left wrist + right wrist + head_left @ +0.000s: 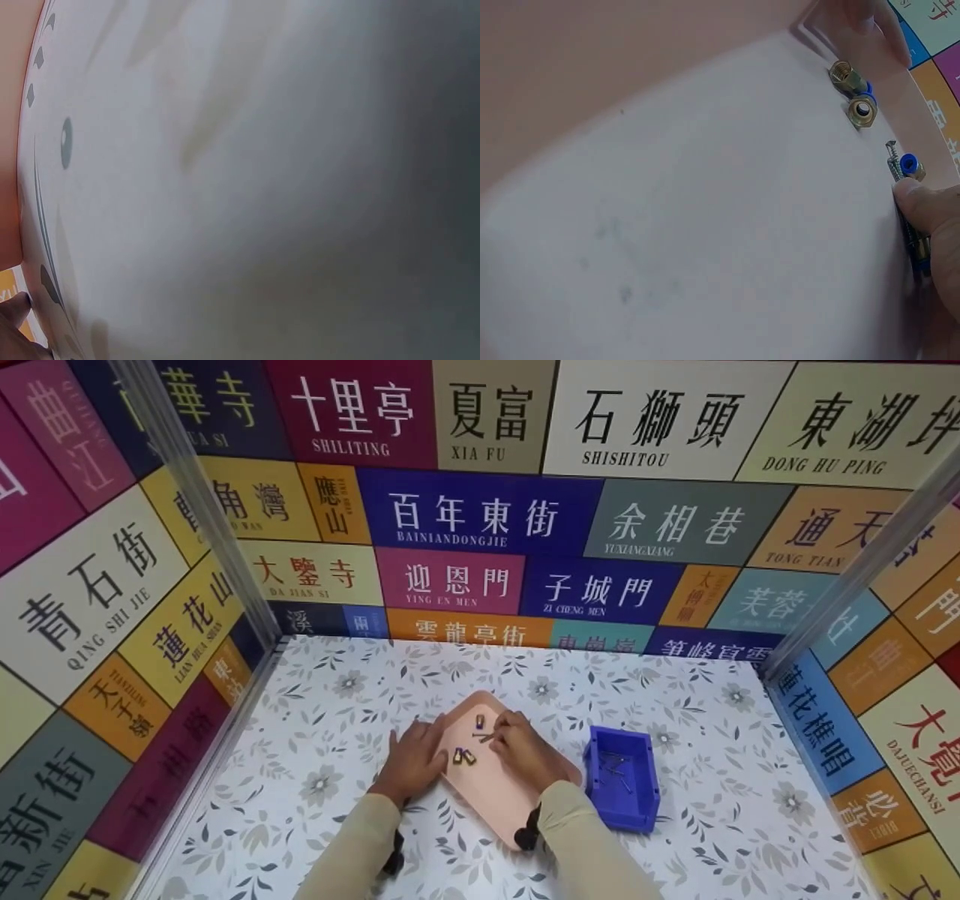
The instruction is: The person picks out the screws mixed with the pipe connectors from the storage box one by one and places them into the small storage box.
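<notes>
A shallow pink tray (502,810) lies slantwise on the table. My left hand (411,761) holds its left rim, thumb over the wall and fingers along the outside. Over the tray, my right hand (521,746) pinches a screw (893,159) between thumb and fingers; more thin metal lies under the thumb. Close beside it sits a brass fitting (911,166) with a blue ring. Two more brass fittings (463,756) lie together near the left thumb. The right fingers partly hide the screws. Mostly tabletop and the tray's edge fill the left wrist view.
To the right of the tray stands a blue bin (637,802) with several screws (616,769) in it. A flower-patterned cloth (300,712) covers the table. Walls with coloured sign panels (480,510) enclose the back and both sides.
</notes>
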